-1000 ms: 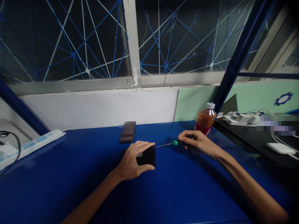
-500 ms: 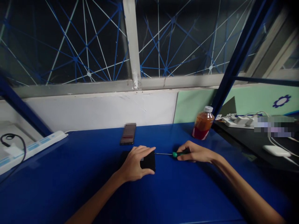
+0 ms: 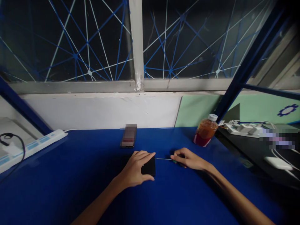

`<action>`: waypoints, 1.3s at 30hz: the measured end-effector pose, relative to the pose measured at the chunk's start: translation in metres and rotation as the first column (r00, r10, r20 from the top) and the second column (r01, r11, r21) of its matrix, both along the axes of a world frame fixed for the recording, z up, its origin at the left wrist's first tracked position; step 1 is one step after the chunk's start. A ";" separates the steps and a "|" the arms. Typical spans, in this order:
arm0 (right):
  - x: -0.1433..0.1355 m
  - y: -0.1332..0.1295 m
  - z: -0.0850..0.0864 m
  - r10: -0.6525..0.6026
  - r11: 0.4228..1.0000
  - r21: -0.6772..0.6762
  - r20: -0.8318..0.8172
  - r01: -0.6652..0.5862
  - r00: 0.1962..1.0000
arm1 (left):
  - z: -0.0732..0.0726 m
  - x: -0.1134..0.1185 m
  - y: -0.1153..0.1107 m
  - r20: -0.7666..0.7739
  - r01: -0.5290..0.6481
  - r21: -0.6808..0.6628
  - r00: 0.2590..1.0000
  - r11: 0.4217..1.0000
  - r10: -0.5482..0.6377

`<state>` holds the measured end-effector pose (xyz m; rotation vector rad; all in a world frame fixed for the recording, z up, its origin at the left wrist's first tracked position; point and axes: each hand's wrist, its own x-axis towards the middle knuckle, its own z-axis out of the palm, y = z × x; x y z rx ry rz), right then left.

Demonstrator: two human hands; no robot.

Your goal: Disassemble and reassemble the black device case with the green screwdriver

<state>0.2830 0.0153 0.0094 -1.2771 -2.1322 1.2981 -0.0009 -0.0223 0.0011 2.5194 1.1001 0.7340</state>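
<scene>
My left hand (image 3: 134,168) lies across a flat black box-like object (image 3: 150,167) on the blue table. Its thumb and fingers grip the near and far sides, and the palm hides the left part. My right hand (image 3: 191,160) is closed round the handle of a screwdriver (image 3: 163,159), whose thin metal shaft points left. The tip meets the right edge of the black object near its far corner. Most of the green and black handle is covered by my fingers.
A phone (image 3: 129,137) lies behind my left hand. At the back right stands a bottle of orange-red drink (image 3: 205,131). A white power strip (image 3: 35,147) runs along the left edge. Cables and a white charger (image 3: 278,162) lie on a black surface at right.
My right-hand fingers have slid forward over the green front of the screwdriver handle. The tip stays at the box's edge, and my left hand keeps its hold. The view has shifted slightly.
</scene>
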 end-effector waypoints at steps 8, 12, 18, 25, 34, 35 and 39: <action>0.003 -0.004 -0.003 -0.050 0.998 0.041 0.078 0.047 0.996 | 0.009 -0.003 -0.004 -0.151 0.030 0.054 0.988 0.998 -0.022; 0.002 0.003 -0.004 -0.084 0.952 0.302 0.119 0.044 0.989 | 0.008 -0.010 -0.005 -0.186 0.010 0.064 0.983 0.998 0.002; -0.002 -0.002 0.002 -0.134 0.902 0.431 0.207 0.033 0.969 | 0.006 -0.013 -0.004 -0.197 -0.002 0.011 0.980 1.000 0.004; -0.005 -0.013 0.005 -0.149 0.897 0.443 0.325 -0.011 0.934 | 0.010 -0.016 -0.004 -0.196 -0.008 -0.032 0.981 0.999 0.002; -0.005 -0.016 0.005 -0.143 0.878 0.479 0.220 0.021 0.965 | 0.008 -0.019 -0.002 -0.168 0.010 -0.022 0.986 1.000 -0.013; -0.005 -0.017 0.004 -0.150 0.876 0.480 0.202 0.036 0.968 | 0.009 -0.020 -0.003 -0.173 0.015 -0.030 0.985 0.999 -0.020; -0.004 -0.017 -0.002 -0.145 0.886 0.460 0.158 0.058 0.977 | 0.013 -0.021 -0.004 -0.181 0.022 -0.055 0.983 0.998 -0.031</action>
